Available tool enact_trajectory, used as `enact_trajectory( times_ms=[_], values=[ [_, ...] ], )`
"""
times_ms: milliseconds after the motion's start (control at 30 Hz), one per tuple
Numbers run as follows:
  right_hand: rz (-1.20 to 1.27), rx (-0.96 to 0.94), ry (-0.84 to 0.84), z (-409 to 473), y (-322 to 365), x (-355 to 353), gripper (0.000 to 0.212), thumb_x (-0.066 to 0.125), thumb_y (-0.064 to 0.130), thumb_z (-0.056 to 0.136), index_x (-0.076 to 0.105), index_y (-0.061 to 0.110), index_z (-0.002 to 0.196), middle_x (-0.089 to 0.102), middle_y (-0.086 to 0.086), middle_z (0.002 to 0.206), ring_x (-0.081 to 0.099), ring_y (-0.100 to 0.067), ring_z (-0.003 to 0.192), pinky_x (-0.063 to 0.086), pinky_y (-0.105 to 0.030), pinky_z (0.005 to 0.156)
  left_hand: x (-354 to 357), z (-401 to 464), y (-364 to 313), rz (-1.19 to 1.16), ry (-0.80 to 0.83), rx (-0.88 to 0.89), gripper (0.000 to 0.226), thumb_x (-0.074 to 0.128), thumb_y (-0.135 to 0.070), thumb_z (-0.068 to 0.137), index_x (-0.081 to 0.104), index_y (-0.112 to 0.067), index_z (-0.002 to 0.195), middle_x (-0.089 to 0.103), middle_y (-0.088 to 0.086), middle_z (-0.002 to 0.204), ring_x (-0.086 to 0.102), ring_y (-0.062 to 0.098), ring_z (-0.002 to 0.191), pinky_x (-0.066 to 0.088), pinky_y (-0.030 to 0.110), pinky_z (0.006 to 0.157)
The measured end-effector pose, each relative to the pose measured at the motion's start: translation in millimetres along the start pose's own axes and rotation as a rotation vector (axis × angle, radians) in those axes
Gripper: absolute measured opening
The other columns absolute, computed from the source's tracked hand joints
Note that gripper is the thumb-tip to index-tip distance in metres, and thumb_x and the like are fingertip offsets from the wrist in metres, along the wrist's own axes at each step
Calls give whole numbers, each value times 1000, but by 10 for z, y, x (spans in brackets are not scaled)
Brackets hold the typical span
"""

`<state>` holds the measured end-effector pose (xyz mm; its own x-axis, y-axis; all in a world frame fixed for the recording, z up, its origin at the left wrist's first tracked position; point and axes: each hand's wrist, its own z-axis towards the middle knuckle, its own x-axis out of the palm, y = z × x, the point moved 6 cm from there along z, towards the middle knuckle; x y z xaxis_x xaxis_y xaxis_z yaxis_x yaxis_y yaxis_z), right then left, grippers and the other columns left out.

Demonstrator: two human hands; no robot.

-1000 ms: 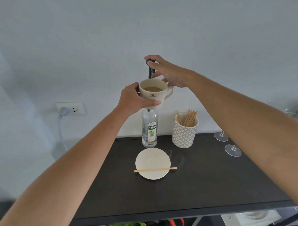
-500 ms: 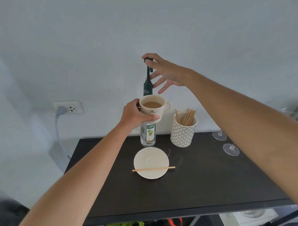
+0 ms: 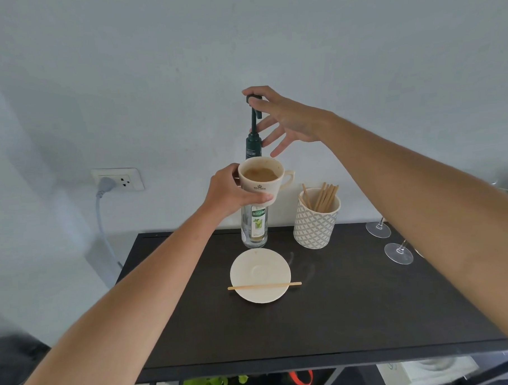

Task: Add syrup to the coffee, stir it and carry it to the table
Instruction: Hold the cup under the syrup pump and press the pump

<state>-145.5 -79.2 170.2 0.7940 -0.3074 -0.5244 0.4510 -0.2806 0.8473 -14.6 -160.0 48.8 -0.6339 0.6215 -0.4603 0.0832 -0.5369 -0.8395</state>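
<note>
My left hand (image 3: 228,193) holds a cream coffee cup (image 3: 261,180) with brown coffee in it, in the air in front of the syrup bottle (image 3: 254,224). The clear bottle stands at the back of the black shelf top and has a dark green pump (image 3: 253,125), whose stem is up. My right hand (image 3: 284,119) rests its thumb and forefinger on the pump head, the other fingers spread apart. A cream saucer (image 3: 260,275) lies in front of the bottle with a wooden stir stick (image 3: 264,286) laid across it.
A patterned holder (image 3: 316,223) full of wooden sticks stands to the right of the bottle. Two wine glass feet (image 3: 378,230) (image 3: 398,253) stand at the right. The black shelf top (image 3: 340,319) meets a wall with a socket and plug (image 3: 117,179). A plant shows below.
My left hand has lowered the cup from under the pump spout to mid-bottle height. The pump stem has risen, and my right hand's fingers have spread.
</note>
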Motion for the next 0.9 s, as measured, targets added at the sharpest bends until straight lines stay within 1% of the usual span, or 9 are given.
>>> enact_trajectory(
  times_ms=[133, 267, 433, 633, 800, 900],
  values=[
    [22, 8, 16, -21, -16, -33, 46, 41, 66, 102, 33, 53, 145, 58, -19, 136, 70, -45, 108, 63, -58, 83, 1, -5, 10, 4, 1, 1, 71, 95, -47, 53, 64, -22, 112, 70, -11, 103, 66, 5, 93, 55, 24, 75],
    [17, 6, 11, -19, -27, -21, 46, 41, 67, 101, 35, 53, 144, 60, -18, 134, 71, -44, 107, 63, -58, 83, 16, -15, 16, 9, -3, -2, 69, 94, -49, 53, 63, -26, 110, 68, -16, 100, 64, 0, 91, 53, 20, 72],
    [9, -11, -7, -25, -31, -23, 43, 42, 67, 100, 37, 53, 141, 61, -16, 132, 72, -42, 106, 64, -56, 82, 12, -18, 8, 11, -9, 1, 72, 94, -48, 54, 62, -23, 113, 68, -13, 103, 65, 4, 93, 54, 23, 74],
    [-13, -22, -5, -13, -19, 3, 41, 42, 66, 101, 38, 55, 139, 58, -17, 135, 72, -41, 106, 65, -55, 79, 13, -5, 8, -10, -11, -1, 74, 95, -47, 53, 63, -21, 114, 70, -10, 105, 65, 6, 95, 56, 25, 76],
    [-13, -18, -3, -14, -25, 20, 38, 43, 66, 100, 40, 56, 137, 59, -15, 133, 70, -41, 109, 65, -54, 77, 5, -9, -4, -17, -11, -3, 72, 95, -48, 52, 63, -23, 112, 69, -14, 102, 65, 1, 92, 53, 19, 71],
    [3, -16, -3, -27, -36, 9, 39, 44, 64, 101, 39, 55, 139, 58, -17, 135, 69, -42, 111, 65, -55, 79, 7, -11, -18, -16, -11, -4, 69, 95, -48, 52, 63, -26, 110, 69, -17, 99, 65, -1, 90, 51, 16, 68]
  ],
)
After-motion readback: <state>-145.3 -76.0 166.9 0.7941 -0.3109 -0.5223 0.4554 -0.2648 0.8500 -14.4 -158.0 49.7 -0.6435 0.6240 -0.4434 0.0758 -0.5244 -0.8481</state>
